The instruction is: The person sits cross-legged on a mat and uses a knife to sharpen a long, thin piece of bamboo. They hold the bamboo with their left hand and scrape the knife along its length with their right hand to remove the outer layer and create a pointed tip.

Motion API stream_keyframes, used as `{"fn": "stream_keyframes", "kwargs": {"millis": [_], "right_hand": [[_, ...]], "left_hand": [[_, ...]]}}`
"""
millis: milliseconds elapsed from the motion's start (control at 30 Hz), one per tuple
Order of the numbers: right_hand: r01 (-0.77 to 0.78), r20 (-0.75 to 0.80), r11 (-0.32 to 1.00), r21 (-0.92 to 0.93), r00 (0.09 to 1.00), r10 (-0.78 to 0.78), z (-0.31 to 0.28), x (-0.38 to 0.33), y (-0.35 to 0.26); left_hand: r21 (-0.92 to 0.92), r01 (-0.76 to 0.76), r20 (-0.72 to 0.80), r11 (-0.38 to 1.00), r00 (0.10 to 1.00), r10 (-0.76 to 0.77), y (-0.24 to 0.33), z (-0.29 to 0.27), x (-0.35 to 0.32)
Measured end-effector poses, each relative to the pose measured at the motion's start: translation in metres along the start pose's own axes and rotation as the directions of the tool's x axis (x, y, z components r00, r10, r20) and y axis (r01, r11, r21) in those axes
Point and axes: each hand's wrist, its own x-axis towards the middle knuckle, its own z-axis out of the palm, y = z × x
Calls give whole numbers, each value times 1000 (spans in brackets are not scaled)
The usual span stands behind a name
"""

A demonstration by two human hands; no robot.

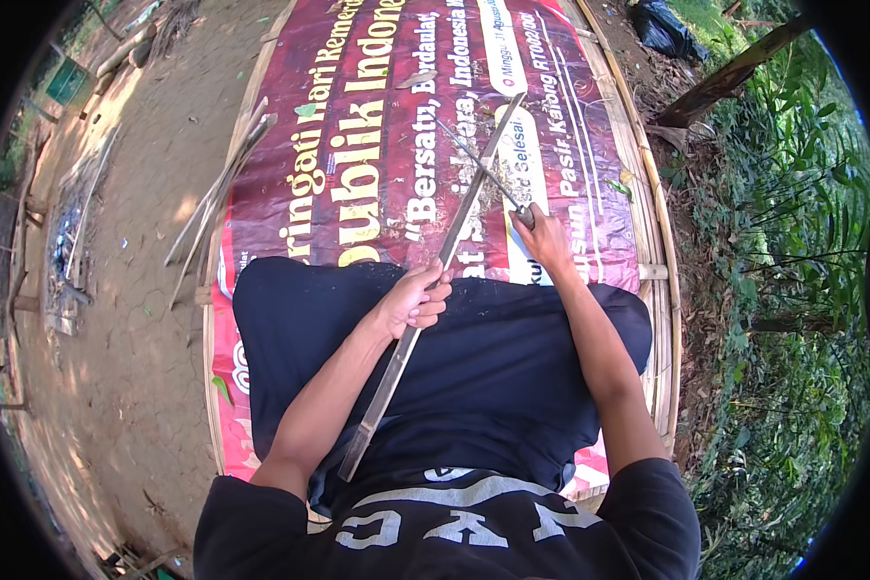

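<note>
My left hand [413, 302] is wrapped round a long, narrow strip of bamboo or wood [466, 208], which slants from near my waist up to the far right. In my right hand [545, 239] is the dark handle of a knife [498, 184] with a long thin blade. Its blade points away to the left and crosses the strip beyond my left hand; whether it touches the strip is hard to tell. Pale shavings [483, 179] lie scattered around the crossing. Dark cloth [512, 338] covers my lap beneath both forearms.
I sit on a bamboo platform [659, 372] spread with a red printed banner [261, 208]. Several thin sticks [224, 179] lean at its left edge, beside a paved path [155, 251]. To the right are a wooden post [735, 72], a black bag [665, 29] and dense plants [793, 319].
</note>
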Motion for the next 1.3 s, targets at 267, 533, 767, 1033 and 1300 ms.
{"fn": "stream_keyframes", "kwargs": {"millis": [267, 533, 767, 1033, 1300], "right_hand": [[-53, 21, 998, -38, 998, 54, -4, -1, 3], [112, 51, 987, -113, 993, -107, -3, -13, 3], [-152, -63, 987, 47, 986, 154, -4, -2, 10], [-237, -169, 957, 165, 950, 265, 0, 6, 12], [-215, -168, 919, 331, 945, 282, -31, -20, -27]], "left_hand": [[-12, 2, 14, 1000, 1000, -1, 1, -4, -1], [4, -1, 25, 1000, 1000, 1, 3, -11, 2], [-24, 1, 38, 1000, 999, 0, 7, -4, -2], [-14, -11, 41, 1000, 999, 11, 4, -3, 1], [62, -227, -43, 972, 972, 230, 5, 3, 26]]}}
